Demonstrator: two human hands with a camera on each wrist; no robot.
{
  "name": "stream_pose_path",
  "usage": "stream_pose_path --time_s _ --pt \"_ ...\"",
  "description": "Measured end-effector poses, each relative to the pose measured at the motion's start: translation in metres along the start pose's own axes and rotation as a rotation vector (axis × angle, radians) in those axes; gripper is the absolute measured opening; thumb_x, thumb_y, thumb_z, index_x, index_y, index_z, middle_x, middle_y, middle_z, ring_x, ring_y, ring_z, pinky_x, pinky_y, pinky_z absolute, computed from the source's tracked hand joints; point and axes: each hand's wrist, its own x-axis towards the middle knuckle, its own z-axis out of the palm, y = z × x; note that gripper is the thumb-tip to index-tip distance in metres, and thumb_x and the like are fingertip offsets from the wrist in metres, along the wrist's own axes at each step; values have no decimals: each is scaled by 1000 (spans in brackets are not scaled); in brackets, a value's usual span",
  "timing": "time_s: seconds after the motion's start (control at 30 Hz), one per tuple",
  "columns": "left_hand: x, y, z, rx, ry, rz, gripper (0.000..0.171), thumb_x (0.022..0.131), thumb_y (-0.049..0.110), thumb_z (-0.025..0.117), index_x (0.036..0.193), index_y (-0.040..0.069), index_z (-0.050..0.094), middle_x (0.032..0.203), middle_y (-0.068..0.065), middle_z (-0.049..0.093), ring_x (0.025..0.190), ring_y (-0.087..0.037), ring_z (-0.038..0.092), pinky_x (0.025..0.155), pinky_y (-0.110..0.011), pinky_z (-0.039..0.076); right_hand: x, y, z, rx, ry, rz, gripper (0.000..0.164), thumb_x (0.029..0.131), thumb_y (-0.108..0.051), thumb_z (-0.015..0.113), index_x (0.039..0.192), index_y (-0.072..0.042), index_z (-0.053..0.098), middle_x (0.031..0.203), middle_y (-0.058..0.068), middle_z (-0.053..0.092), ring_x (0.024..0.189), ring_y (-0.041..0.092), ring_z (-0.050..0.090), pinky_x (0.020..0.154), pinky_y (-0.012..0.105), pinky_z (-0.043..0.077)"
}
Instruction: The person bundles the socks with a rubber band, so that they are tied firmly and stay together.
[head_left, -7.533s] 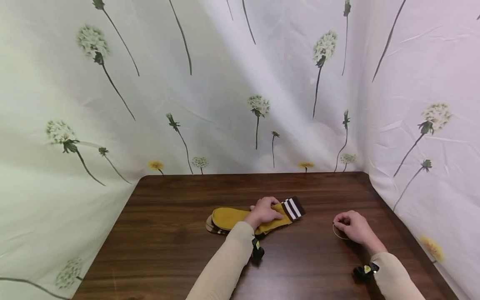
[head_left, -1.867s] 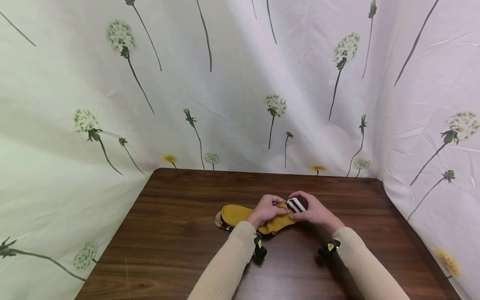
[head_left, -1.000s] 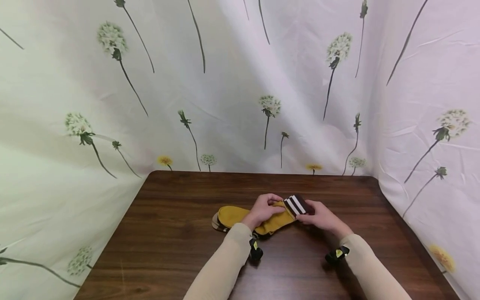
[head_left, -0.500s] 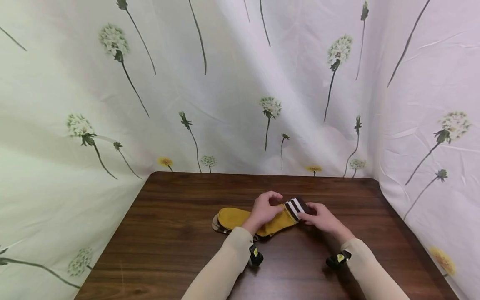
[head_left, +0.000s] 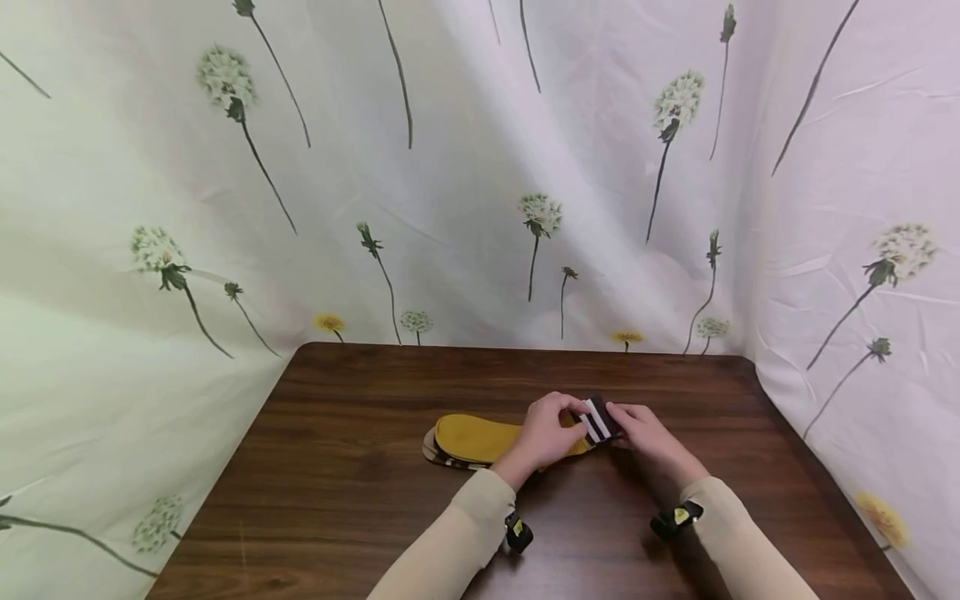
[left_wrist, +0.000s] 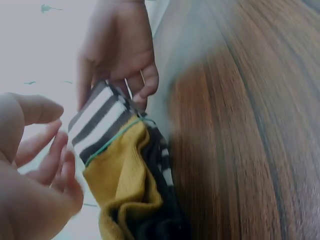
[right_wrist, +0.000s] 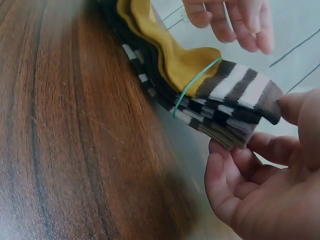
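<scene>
A stack of socks (head_left: 468, 437) lies on the table, a yellow one on top and dark, checked and beige ones beneath. A thin greenish rubber band (right_wrist: 192, 85) circles the stack just below the striped cuffs (right_wrist: 245, 82). At the cuff end, my right hand (head_left: 647, 435) pinches the socks between thumb and fingers, slightly raised in the right wrist view. My left hand (head_left: 551, 432) is over the yellow sock near the band. Its fingers (left_wrist: 55, 150) are loosely bent beside the cuffs, apart from them in the left wrist view.
The dark brown wooden table (head_left: 337, 517) has rounded back corners. A white cloth (head_left: 450, 208) printed with dandelions hangs behind it and along both sides. A small black wrist camera (head_left: 517, 532) is strapped to my left wrist, another (head_left: 675, 521) to the right.
Earlier my right hand held the rubber band off to the right; now the band is round the socks. The right hand has shifted to the cuff end, and the left has moved right toward the cuffs.
</scene>
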Motion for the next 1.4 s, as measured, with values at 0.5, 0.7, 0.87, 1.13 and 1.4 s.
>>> stream_pose_path --time_s 0.5,0.7,0.87,1.13,1.4 --pt "-7 -4 -1 -274 -83 -31 35 101 22 73 132 6 71 126 -8 72 111 -20 71 90 -29 59 -9 -12 8 -28 -6 -79 50 114 -28 48 133 16 59 110 15 73 91 14 71 80 38 62" --pt "-10 -3 -7 -362 -56 -70 33 102 22 72 130 3 71 122 -10 71 108 -23 71 91 -39 60 -11 -20 17 12 -5 -90 52 115 -29 45 135 18 57 108 10 75 94 9 70 85 37 61" --pt "-11 -4 -14 -472 -52 -123 36 102 22 72 131 2 69 124 -12 70 106 -22 70 87 -43 62 -13 -25 22 23 13 -92 53 116 -32 41 135 15 58 108 11 73 94 9 67 83 30 59" --pt "-15 -10 -31 -580 -41 -189 39 104 24 70 134 0 67 132 -16 67 116 -28 68 95 -46 59 -13 -36 33 54 13 -131 56 116 -31 41 138 19 55 124 25 71 97 10 71 80 28 59" --pt "-21 -19 -46 -665 -20 -210 40 104 21 68 135 -4 65 130 -18 68 113 -27 70 95 -45 59 -11 -45 44 60 -43 -192 54 116 -29 41 138 19 56 131 33 66 107 15 73 90 29 59"
